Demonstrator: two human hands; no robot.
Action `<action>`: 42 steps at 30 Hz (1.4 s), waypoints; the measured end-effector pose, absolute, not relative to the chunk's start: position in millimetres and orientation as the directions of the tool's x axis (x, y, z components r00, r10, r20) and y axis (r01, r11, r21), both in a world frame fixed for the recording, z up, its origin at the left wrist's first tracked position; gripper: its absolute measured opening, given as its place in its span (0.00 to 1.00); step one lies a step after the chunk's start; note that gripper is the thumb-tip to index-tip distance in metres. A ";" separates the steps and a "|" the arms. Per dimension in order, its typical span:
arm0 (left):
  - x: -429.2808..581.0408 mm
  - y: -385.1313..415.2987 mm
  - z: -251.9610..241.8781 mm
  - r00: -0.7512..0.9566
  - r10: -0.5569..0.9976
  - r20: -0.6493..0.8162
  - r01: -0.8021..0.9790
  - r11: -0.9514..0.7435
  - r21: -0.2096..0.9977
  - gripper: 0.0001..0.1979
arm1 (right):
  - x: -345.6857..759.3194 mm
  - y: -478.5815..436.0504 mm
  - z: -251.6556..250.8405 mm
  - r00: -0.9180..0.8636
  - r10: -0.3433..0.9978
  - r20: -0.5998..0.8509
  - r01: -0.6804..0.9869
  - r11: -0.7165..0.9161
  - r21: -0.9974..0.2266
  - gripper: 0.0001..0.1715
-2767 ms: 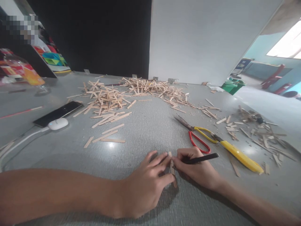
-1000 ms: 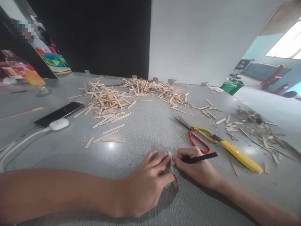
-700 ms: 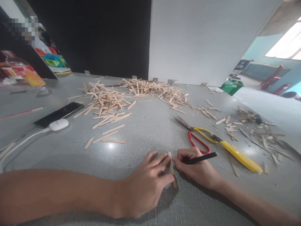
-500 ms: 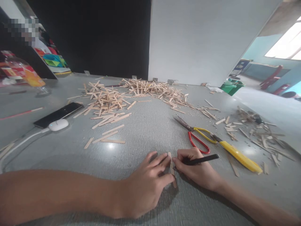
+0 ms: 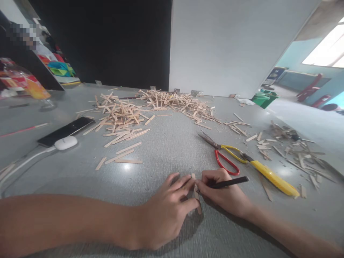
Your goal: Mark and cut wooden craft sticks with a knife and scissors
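A wooden popsicle stick point(image 5: 196, 193) lies on the grey table beneath my left hand point(image 5: 168, 211). The fingertips of that hand press its upper part, and the thumb rests near its lower end, holding it down. My right hand point(image 5: 224, 191) is closed around a black pen point(image 5: 232, 182), whose back end points right. The pen's tip is hidden behind the fingers, close to the stick's right edge. Just beyond the right hand are scissors point(image 5: 228, 163) with one red and one yellow handle, and a yellow utility knife point(image 5: 274, 178) touching or overlapping them.
Piles of popsicle sticks point(image 5: 120, 113) spread across the back of the table. Cut pieces point(image 5: 302, 157) litter the right side. A black phone point(image 5: 67, 130), a white corded device point(image 5: 66, 143) and a drink bottle point(image 5: 34, 86) are at left. Black and white panels point(image 5: 228, 46) stand behind.
My right hand and the pen have shifted very slightly left along the stick. My left hand stays in place on it. The whole view has drifted a little.
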State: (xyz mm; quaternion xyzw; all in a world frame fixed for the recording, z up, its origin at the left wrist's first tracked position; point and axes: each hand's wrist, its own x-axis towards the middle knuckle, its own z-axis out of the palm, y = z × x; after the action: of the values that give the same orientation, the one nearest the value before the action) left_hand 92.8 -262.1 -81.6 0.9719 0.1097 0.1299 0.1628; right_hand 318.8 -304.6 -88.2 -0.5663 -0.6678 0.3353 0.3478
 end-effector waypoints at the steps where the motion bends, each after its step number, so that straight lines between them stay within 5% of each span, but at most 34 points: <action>1: 92.7 -262.1 -82.0 0.942 0.253 0.221 0.168 -0.924 0.342 0.14 | 318.7 -304.5 -88.0 -0.118 0.990 0.084 0.521 0.133 -0.843 0.25; 15: 93.8 -261.5 -76.7 0.917 0.280 0.285 0.153 -0.904 0.398 0.13 | 318.4 -305.5 -84.9 -0.069 0.997 -0.020 0.388 0.008 -0.922 0.26; 21: 96.0 -260.7 -77.0 0.800 0.499 0.334 0.271 -0.796 0.542 0.16 | 320.9 -306.4 -83.7 0.066 0.997 -0.044 0.222 -0.058 -0.973 0.27; 23: 96.4 -261.6 -78.6 0.777 0.547 0.311 0.341 -0.781 0.523 0.10 | 320.8 -305.7 -84.3 0.096 0.995 -0.027 0.183 -0.044 -0.982 0.28; 26: 97.2 -262.3 -79.2 0.802 0.555 0.223 0.412 -0.783 0.465 0.19 | 320.2 -304.9 -84.7 0.124 0.992 -0.010 0.175 -0.032 -0.984 0.28; 30: 97.6 -260.5 -79.1 0.816 0.543 0.200 0.423 -0.796 0.434 0.06 | 320.5 -305.1 -84.0 0.134 0.991 -0.007 0.189 -0.033 -0.981 0.28; 37: 95.3 -258.3 -86.0 0.755 0.582 0.302 0.362 -0.753 0.549 0.21 | 323.3 -304.1 -84.8 0.184 0.983 -0.020 0.162 -0.050 -0.986 0.28; 42: 95.2 -259.4 -89.3 0.710 0.636 0.303 0.333 -0.682 0.651 0.23 | 324.0 -303.1 -86.1 0.206 0.978 -0.040 0.138 -0.070 -0.988 0.27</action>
State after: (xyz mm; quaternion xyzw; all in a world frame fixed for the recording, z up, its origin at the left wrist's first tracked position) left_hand 95.2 -259.4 -89.3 0.8787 0.2757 0.2626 0.2880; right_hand 324.0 -303.1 -86.1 -0.5970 -0.4673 0.4223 0.4968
